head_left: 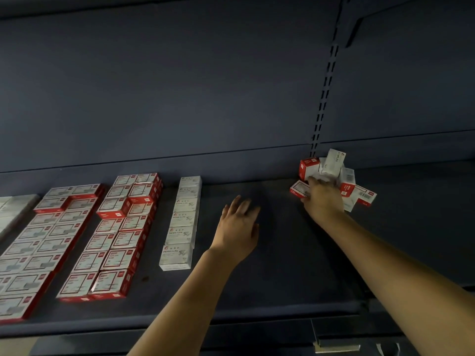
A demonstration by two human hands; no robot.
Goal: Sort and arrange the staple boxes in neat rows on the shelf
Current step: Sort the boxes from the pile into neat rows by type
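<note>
On the left half of the dark shelf (282, 265): most of the sorting already done. Red-and-white boxes (84, 227) laid flat in several tidy columns running front to back, some stacked two high; just beside them to the right, a single neat column of white paper-clip boxes (183, 222). Further right, a bare stretch of shelf, seemingly free for further rows. At the back right, near the slotted upright (325, 80), a jumbled heap of staple boxes (334, 173) left to sort: red-and-white and white ones mixed, tilted and overlapping, one white box standing on end on top. Right hand (322, 199) reaching into that heap, fingers curled among the boxes; whether closed on one, cannot tell. Left hand (237, 227) hovering over the bare stretch, fingers spread, holding nothing. By this look, well past halfway, the heap alone remaining.
</note>
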